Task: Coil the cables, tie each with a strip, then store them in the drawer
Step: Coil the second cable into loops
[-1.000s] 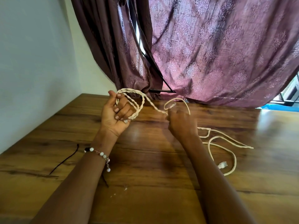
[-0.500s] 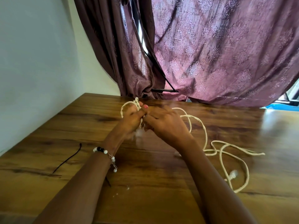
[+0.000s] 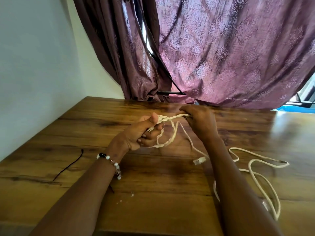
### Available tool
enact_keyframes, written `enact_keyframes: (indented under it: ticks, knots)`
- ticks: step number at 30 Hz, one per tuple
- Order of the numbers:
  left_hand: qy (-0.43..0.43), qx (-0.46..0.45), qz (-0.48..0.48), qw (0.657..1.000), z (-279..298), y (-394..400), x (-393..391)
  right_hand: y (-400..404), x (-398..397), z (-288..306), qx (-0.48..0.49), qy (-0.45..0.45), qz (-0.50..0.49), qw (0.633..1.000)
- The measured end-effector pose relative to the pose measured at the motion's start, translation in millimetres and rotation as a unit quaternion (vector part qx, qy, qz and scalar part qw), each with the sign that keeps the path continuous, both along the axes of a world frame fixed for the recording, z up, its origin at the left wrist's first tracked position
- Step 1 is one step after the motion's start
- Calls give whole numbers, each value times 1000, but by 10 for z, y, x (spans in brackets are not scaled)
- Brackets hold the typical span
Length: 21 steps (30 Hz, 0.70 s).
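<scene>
A cream twisted cable (image 3: 172, 132) runs between both hands above the wooden table (image 3: 85, 126). My left hand (image 3: 141, 133) is shut on several coiled loops of it, thumb on top. My right hand (image 3: 199, 120) pinches the cable just to the right and holds it taut. A loose end with a clear plug (image 3: 198, 161) hangs down between my forearms. The cable's slack (image 3: 259, 169) lies in loops on the table at the right, partly hidden by my right forearm. A thin black tie strip (image 3: 68, 166) lies on the table at the left.
A purple patterned curtain (image 3: 221, 57) hangs along the table's far edge. A white wall (image 3: 34, 65) borders the table on the left. Small white crumbs (image 3: 126, 197) lie near the front middle. No drawer is in view.
My hands have moved apart from a close clasp, the right hand pulling a length of cable taut to the right. The plug end now hangs between my forearms, and the slack loops shifted.
</scene>
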<state>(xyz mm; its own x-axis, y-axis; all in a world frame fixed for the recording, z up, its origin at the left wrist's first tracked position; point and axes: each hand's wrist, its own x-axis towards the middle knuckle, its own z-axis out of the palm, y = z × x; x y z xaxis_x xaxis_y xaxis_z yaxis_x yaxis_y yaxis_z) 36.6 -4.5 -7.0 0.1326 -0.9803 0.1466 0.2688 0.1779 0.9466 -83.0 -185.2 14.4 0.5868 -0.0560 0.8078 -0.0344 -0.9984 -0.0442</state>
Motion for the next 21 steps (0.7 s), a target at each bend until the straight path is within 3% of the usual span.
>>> enact_keyframes:
  ticks: [6, 10, 14, 18, 21]
  knots:
    - [154, -136, -65, 976, 12, -22, 106, -119, 111, -163, -39, -42, -117, 991]
    - [263, -180, -60, 946, 22, 7, 269, -118, 85, -133, 12, -67, -68, 995]
    - [211, -139, -8, 968, 44, 6, 215, 72, 150, -17, 47, -88, 35, 994]
    - [148, -104, -53, 982, 58, -10, 106, 310, 242, -26, 78, 15, 115, 990]
    - [92, -85, -49, 991, 43, 15, 59, 406, 266, -83, 69, 30, 169, 983]
